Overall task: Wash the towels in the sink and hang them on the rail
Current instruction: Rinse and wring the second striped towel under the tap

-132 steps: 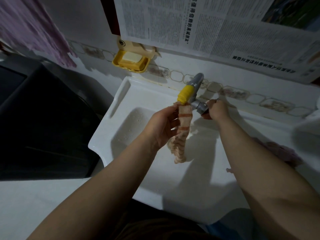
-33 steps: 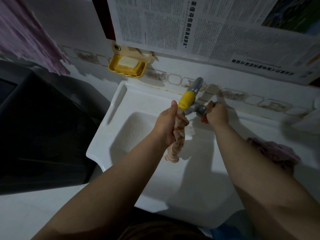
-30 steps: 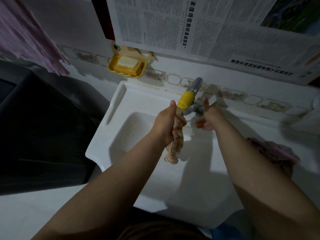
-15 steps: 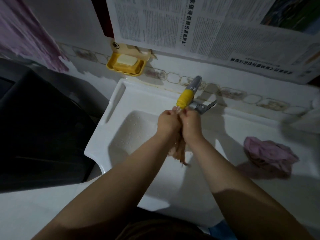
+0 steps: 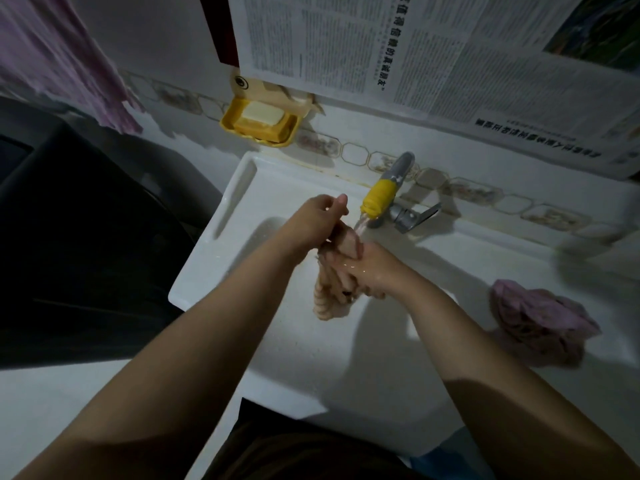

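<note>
A bunched beige striped towel (image 5: pixel 327 299) hangs over the white sink (image 5: pixel 221 216), under water running from the yellow-tipped tap (image 5: pixel 379 197). My left hand (image 5: pixel 320 221) grips the towel's top end. My right hand (image 5: pixel 369 268) grips it just below, its fingers wet and curled round the cloth. A crumpled pink towel (image 5: pixel 540 317) lies on the sink's right ledge. Another pink towel (image 5: pixel 59 60) hangs at the upper left; what it hangs on is out of view.
A yellow soap dish (image 5: pixel 259 121) with a pale bar is fixed to the wall behind the sink. The tap's grey lever (image 5: pixel 415 216) points right. Newspaper (image 5: pixel 433 57) covers the wall above. A dark appliance (image 5: pixel 76 237) stands left of the sink.
My right hand left the tap lever and took hold of the towel below my left hand. Water now runs onto the towel. The pink towel on the ledge has come into full view.
</note>
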Tool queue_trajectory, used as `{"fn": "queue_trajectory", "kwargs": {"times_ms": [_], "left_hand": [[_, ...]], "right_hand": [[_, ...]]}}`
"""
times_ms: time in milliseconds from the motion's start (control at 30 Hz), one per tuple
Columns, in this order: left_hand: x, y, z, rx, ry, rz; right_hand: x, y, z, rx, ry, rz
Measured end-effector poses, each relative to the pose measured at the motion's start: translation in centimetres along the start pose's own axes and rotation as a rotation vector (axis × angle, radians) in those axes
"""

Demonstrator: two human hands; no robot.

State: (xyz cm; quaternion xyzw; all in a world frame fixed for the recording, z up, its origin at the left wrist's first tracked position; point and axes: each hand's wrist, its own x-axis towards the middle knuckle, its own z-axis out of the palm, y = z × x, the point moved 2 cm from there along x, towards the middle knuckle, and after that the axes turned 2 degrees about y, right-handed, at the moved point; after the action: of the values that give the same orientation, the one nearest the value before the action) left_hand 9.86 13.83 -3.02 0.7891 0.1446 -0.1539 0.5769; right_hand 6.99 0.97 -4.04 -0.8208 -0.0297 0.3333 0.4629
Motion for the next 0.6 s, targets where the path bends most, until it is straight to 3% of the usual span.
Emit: {"fn": "queue_trajectory", "kwargs": {"times_ms": [67, 200, 400, 500, 600], "left_hand": [[-0.1, -0.3, -0.1, 0.016, -0.05, 0.029], [-1.2, -3.1, 0.9, -0.069, -0.306, -0.011], [-1.7, -6.0, 1.3, -0.331, -0.028, -0.029], [-1.1, -4.5, 2.3, -0.428, 0.126, -0.167], [-1.1, -2.7, 4.9, -0.515, 0.139, -0.299]], "right_hand": [[0.1, 0.4, -0.3, 0.032, 0.013, -0.085], [0.5, 0.1, -1.7, 0.181, 0.127, -0.124], [1.3, 1.3, -3.2, 0.36, 0.505, 0.038], [0.5, 0.1, -0.6, 0.212, 0.508, -0.029], [1.2, -0.5, 0.5, -0.03, 0.571, -0.041]]}}
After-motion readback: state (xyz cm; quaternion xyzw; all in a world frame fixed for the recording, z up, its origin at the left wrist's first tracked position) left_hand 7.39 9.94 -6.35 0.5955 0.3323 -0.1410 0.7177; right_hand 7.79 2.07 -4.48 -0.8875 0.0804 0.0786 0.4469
